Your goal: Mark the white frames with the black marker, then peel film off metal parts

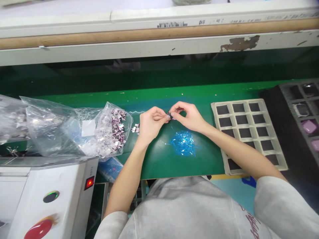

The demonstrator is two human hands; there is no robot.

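My left hand [152, 123] and my right hand [187, 115] meet fingertip to fingertip above the green tabletop [159, 166]. Between the left thumb and fingers is pinched a small shiny metal piece [168, 115]; its exact kind is too small to make out. The right thumb and forefinger press together at the same piece. Just left of my left wrist lie a few loose small metal pieces [136, 128]. A heap of thin blue film strips [183, 143] sits on the table below my right hand.
Clear plastic bags [102, 132] with many small metal pieces lie at the left. A pale compartment tray [245, 106] stands right, beside a dark foam tray [290, 109]. At lower left is a white machine [67, 189] with a red button [40, 228]. A white beam [139, 51] crosses behind.
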